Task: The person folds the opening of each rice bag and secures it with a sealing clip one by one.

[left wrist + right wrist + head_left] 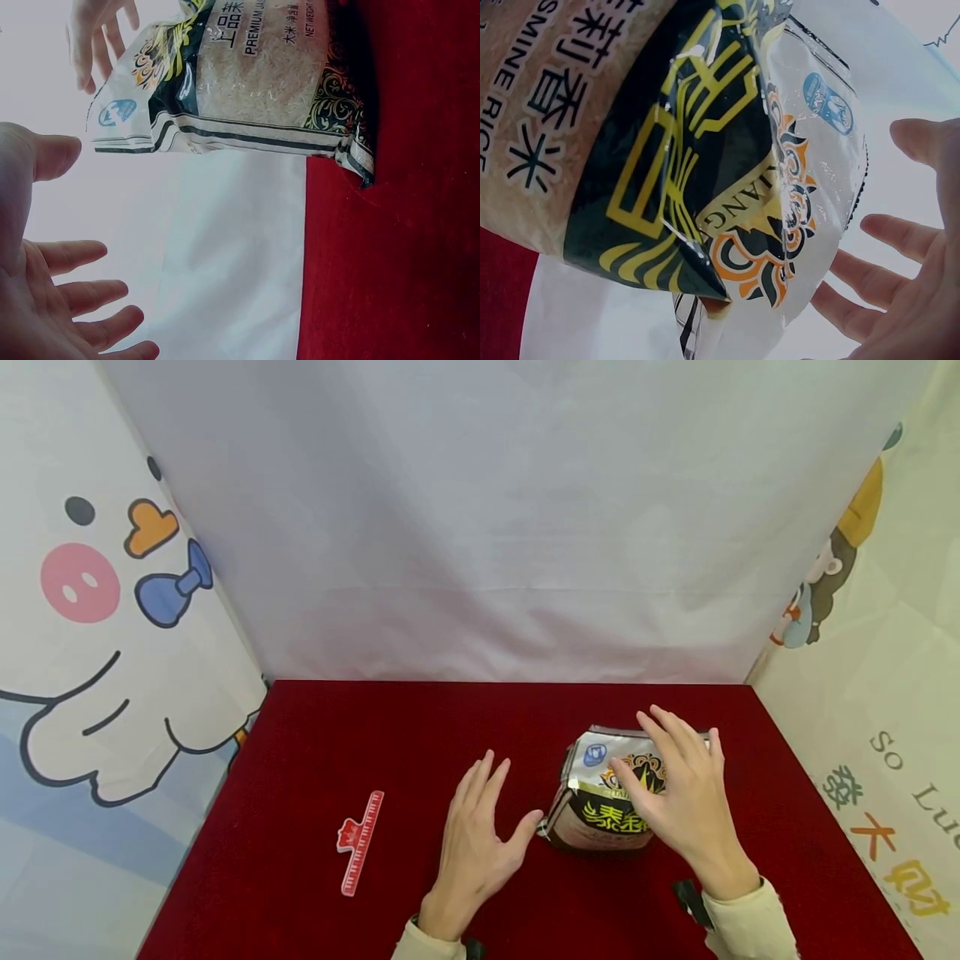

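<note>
Rice bag (pixel 609 797) standing on table (pixel 420 727), ungripped

At left, a red clip (pixel 360 845) is being supported flat by the table. Next, the left hand (pixel 474 852) is being held beside the bag, fingers apart, nothing clasped. The bag is being borne roughly upright by the table, apparently being weighted low by its rice (pixel 255 86). At right, the right hand (pixel 688 802) is being held before the bag, its fingers also apart; this spacing is apparently being set by the bag's width. The bag's right side is being covered in the head view; printing (pixel 656 150) is being cut off in both wrist views. Contact at the left thumb (pixel 522 835) cannot be told.
</note>
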The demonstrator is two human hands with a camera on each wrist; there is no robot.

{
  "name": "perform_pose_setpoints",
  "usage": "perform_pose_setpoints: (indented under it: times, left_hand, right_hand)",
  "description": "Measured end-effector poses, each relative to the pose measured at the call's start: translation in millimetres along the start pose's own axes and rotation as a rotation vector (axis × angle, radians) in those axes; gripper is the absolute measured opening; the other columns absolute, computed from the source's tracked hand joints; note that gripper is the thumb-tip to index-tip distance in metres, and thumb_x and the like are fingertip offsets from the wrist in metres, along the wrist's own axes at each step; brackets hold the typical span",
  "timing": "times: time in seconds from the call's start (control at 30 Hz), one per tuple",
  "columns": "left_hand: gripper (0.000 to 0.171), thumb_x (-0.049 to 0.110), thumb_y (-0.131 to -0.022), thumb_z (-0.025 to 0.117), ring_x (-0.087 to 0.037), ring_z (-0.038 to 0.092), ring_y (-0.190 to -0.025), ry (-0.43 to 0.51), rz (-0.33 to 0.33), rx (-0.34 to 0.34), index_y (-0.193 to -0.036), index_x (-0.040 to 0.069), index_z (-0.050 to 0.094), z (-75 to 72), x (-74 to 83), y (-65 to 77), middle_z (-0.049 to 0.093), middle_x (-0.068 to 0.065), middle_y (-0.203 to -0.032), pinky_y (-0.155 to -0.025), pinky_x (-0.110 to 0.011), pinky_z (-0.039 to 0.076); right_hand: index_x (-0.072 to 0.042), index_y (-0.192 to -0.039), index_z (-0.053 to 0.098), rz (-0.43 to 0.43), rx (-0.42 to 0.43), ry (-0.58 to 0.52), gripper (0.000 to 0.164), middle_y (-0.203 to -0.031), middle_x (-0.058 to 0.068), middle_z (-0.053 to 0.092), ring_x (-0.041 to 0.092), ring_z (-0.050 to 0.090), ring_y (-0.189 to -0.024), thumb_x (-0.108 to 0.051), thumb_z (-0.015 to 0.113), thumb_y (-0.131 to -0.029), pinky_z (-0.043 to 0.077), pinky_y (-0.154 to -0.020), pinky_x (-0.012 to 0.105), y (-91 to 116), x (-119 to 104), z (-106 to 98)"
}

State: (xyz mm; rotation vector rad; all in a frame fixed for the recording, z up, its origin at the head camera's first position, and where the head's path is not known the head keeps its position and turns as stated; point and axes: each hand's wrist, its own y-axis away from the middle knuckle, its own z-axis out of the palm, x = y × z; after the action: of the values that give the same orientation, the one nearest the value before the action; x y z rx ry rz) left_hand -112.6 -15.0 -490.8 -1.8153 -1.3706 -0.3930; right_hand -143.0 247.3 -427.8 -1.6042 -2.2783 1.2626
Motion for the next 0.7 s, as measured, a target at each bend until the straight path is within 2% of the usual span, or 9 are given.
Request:
perform_pose_setpoints:
  times: [0.47,0.7]
  left_hand:
    - [0.072,0.042,-0.094,0.077,-0.037,0.045,-0.153,0.006,-0.006,-0.008,-0.155,0.009,0.055,2.8,0.4,-1.2,0.047,-0.014,-0.166,-0.122,-0.058,0.04]
    - [0.07,0.039,-0.094,0.077,-0.039,0.046,-0.151,0.001,0.018,0.01,-0.154,0.007,0.056,4.6,1.1,-2.7,0.048,-0.015,-0.165,-0.119,-0.06,0.042]
  right_hand:
    - [-0.002,-0.144,0.064,0.004,-0.016,0.008,0.067,-0.151,0.021,0.06,0.046,0.055,-0.138,-0.025,0.085,-0.084,0.016,-0.118,0.085,0.8,-1.0,2.8]
    - [-0.002,-0.145,0.063,-0.005,-0.017,0.015,0.068,-0.152,0.021,0.059,0.045,0.054,-0.139,-0.025,0.085,-0.085,0.016,-0.119,0.084,-0.2,-0.9,1.6]
